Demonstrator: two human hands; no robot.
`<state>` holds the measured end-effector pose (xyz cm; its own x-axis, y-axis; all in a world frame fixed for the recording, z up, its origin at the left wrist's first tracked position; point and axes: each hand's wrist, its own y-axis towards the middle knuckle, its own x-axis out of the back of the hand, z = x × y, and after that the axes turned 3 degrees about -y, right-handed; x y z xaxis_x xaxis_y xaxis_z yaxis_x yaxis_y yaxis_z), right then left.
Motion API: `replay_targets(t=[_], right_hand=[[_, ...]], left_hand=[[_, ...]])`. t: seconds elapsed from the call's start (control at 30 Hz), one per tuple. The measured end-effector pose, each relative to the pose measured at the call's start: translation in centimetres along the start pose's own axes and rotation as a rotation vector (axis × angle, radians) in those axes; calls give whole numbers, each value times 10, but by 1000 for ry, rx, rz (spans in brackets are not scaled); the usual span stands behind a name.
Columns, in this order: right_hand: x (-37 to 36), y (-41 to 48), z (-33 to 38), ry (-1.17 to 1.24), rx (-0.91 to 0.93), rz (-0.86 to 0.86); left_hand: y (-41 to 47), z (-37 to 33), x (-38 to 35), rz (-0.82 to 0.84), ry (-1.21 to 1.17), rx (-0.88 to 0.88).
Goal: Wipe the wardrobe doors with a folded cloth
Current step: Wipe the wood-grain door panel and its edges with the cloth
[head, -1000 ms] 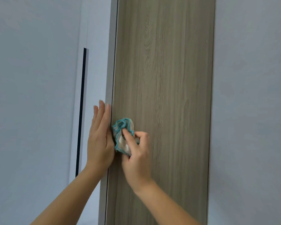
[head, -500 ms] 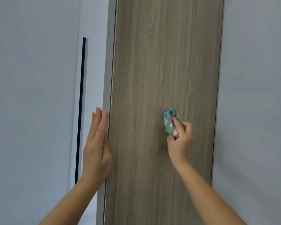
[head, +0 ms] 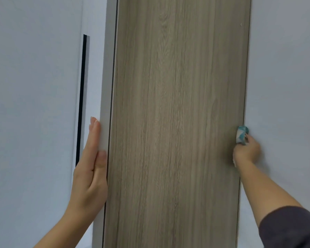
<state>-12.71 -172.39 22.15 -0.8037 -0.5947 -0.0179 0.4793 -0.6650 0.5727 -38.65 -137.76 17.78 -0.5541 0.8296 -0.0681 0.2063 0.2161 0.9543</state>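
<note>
A tall wood-grain wardrobe door [head: 177,122] fills the middle of the view, standing open towards me. My right hand [head: 246,151] grips a small bunched cloth [head: 241,134], white with teal edging, and holds it against the door's right edge at mid height. My left hand [head: 91,169] lies flat with straight fingers on the white outer face of the door's left edge [head: 106,86], steadying it.
A pale wardrobe panel [head: 34,104] with a narrow black vertical handle slot [head: 81,97] stands to the left. A plain pale surface [head: 284,86] runs along the right of the door.
My right hand has swept the cloth rightward across the door, from beside my left hand to the right edge. My left hand has stayed on the left edge.
</note>
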Motion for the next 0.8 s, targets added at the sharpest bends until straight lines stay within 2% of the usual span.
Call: replay_targets(t=[0.17, 0.4, 0.6, 0.7, 0.8], right_hand=[[-5, 3, -10, -23, -31, 10], [8, -74, 25, 232, 57, 51], [22, -190, 77, 415, 368, 137], [23, -251, 108, 458, 592, 138], [27, -295, 132, 461, 726, 162]], left_hand=[[2, 2, -1, 4, -50, 44], [3, 3, 0, 41, -93, 108], [4, 4, 2, 93, -96, 165], [5, 4, 3, 106, -87, 156], [6, 7, 4, 103, -76, 144]])
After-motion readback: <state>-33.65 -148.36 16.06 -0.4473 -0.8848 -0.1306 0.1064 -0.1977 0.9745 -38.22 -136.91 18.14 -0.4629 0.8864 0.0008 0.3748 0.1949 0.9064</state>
